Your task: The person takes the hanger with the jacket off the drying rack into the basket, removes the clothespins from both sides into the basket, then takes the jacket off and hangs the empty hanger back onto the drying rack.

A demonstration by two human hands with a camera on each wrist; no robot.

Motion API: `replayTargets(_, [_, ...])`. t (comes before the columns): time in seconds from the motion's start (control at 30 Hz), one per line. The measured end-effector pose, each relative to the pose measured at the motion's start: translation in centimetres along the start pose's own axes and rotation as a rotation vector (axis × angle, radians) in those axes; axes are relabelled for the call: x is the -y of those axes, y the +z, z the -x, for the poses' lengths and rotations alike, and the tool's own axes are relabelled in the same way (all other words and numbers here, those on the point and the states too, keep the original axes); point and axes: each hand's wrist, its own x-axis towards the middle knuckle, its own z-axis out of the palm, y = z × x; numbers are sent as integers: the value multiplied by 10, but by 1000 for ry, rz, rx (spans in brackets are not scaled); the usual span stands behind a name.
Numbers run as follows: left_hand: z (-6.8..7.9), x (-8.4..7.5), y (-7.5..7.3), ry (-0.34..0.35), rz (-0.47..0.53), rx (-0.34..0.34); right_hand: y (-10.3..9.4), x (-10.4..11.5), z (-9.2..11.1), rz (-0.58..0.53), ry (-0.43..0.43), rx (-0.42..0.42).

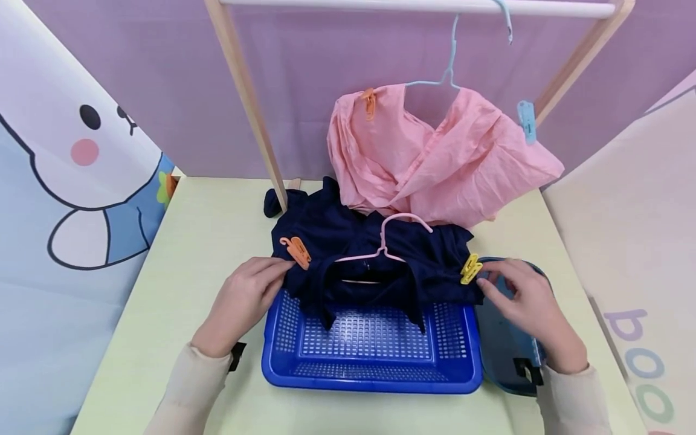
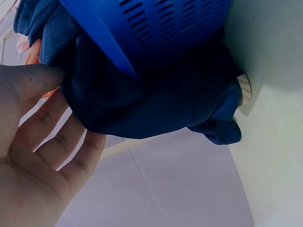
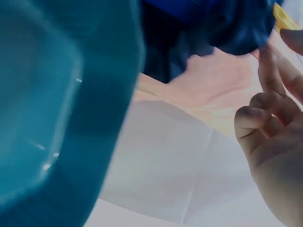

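A dark navy top (image 1: 304, 223) on a pink hanger (image 1: 383, 249) is spread over the back of a blue basket (image 1: 375, 386). An orange clothespin (image 1: 298, 252) sits at its left shoulder, a yellow clothespin (image 1: 470, 269) at its right. My left hand (image 1: 244, 296) pinches the cloth just below the orange clothespin; in the left wrist view the thumb lies on one side of the fabric and fingers (image 2: 57, 142) on the other. My right hand (image 1: 524, 299) holds the top's right edge between thumb and index finger, close beside the yellow clothespin.
Behind, a pink shirt (image 1: 429, 157) hangs on a light blue hanger (image 1: 450, 66) from a white rod (image 1: 424, 6) with wooden posts (image 1: 247, 90). It bears an orange clothespin (image 1: 370, 104) and a blue one (image 1: 526, 121). A teal basin (image 1: 502, 356) stands right of the basket.
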Motion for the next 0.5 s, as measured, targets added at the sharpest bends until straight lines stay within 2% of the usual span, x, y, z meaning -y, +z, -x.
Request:
replayTargets(0.17, [1,0,1,-3,8,-5,-5,0,-11,-132,-4,-61])
replayTargets(0.5, [-1,2,1,0,17,-10,1,4,-23,-206,3,-83])
